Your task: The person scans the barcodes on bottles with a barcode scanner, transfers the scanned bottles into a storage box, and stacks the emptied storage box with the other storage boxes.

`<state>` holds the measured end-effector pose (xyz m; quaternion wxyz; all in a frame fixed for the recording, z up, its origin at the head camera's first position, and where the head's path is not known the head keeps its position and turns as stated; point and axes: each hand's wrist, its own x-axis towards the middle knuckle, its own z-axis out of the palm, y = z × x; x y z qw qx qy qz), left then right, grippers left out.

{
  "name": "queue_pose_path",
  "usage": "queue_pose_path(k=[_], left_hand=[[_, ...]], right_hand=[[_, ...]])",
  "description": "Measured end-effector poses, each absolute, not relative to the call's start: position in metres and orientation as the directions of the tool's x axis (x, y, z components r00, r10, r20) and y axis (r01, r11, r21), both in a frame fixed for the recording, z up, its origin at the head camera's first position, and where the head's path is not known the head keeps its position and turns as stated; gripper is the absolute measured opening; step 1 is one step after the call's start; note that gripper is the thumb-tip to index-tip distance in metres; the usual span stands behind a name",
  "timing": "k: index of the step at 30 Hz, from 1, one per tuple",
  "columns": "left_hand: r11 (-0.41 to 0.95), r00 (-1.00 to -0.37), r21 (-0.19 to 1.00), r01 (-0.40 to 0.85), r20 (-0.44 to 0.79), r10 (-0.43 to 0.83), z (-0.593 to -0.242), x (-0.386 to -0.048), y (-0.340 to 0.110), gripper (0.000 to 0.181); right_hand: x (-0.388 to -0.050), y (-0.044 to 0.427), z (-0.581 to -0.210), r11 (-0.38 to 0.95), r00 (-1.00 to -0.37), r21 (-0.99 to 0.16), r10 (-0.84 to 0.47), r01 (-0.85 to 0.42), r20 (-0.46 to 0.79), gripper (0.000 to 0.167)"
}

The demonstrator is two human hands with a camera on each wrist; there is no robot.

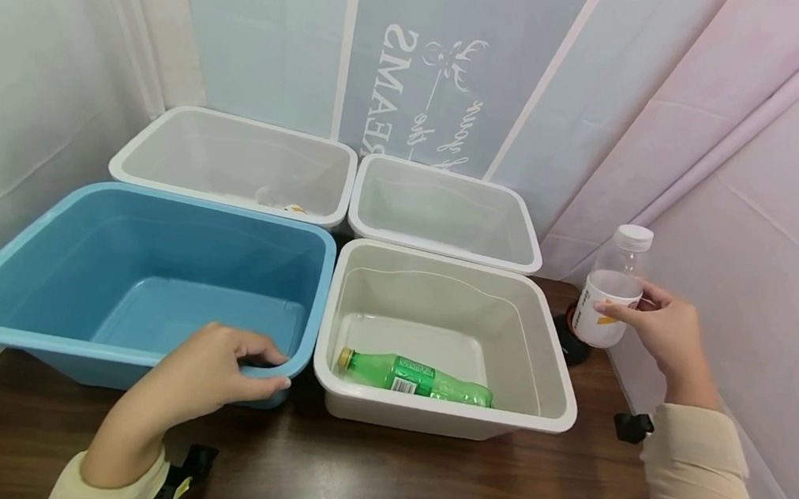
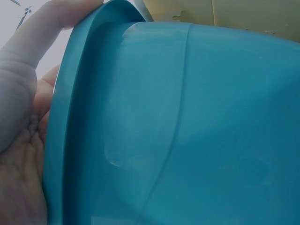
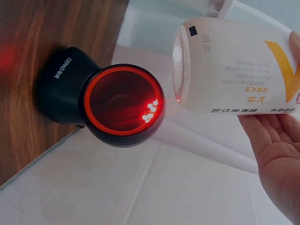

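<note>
My right hand [image 1: 664,328] holds a clear bottle [image 1: 609,303] with a white cap and a white label. It is raised at the far right, thumb on the near side. In the right wrist view the bottle's base [image 3: 179,63] faces the round window of a black barcode scanner [image 3: 123,105], a small gap between them. Red light glows in that window. My left hand [image 1: 218,368] grips the near right corner of a blue tub [image 1: 245,224], thumb outside the rim and fingers over it. The left wrist view shows the hand [image 2: 23,108] along that rim.
Right of the blue tub stands a beige tub [image 1: 441,423] with a green bottle [image 1: 417,378] lying in it. Behind them are a white tub [image 1: 239,128] with small items, partly hidden, and another white tub [image 1: 449,174]. Curtains [image 1: 768,194] hang around the wooden table [image 1: 365,484].
</note>
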<state>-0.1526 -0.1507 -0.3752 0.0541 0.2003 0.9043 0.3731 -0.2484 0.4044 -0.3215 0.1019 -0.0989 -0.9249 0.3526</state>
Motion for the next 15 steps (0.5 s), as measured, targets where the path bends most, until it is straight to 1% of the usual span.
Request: queue_pose_path(k=[5,11,15], left_hand=[[0.634,-0.911,0.700,0.328,0.057,0.408,-0.375,-0.153,-0.151,0.019],[0.631,-0.912,0.708,0.317,0.043,0.409,-0.375,-0.153,-0.151,0.021],[0.631,-0.913,0.710,0.313,0.042,0.406,-0.375,-0.153,-0.152,0.021]], right_hand=[[-0.251,0.410,-0.330,0.735,-0.955,-0.665,0.274,0.132,0.114,0.073],[-0.252,0.413,-0.340,0.710,-0.950,-0.693,0.289,0.130,0.118,0.059],[-0.253,0.413,-0.344,0.698,-0.948,-0.704,0.295,0.128,0.121,0.053]])
